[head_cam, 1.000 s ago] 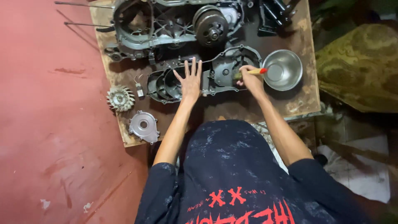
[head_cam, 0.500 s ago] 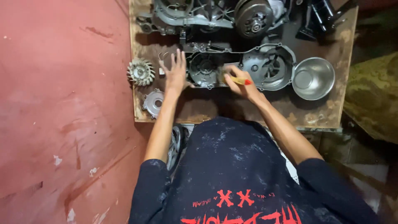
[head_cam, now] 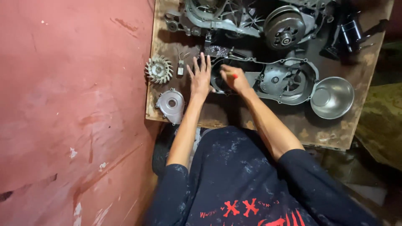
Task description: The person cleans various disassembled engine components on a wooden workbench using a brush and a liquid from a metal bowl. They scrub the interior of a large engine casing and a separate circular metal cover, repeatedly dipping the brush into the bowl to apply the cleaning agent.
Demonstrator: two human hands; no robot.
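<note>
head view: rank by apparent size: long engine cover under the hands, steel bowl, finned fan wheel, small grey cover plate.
1. Engine cover, clearly largest.
2. Steel bowl.
3. Grey cover plate and fan wheel look about alike; not ranking them.

Engine cover (head_cam: 276, 81): long dark grey cast-metal casing, lying flat with its ribbed hollow inside facing up, lengthwise across the desk (head_cam: 268, 121), its left end under the hands.
Brush (head_cam: 231, 75): wooden handle with a red tip, held over the cover's left end.
</note>
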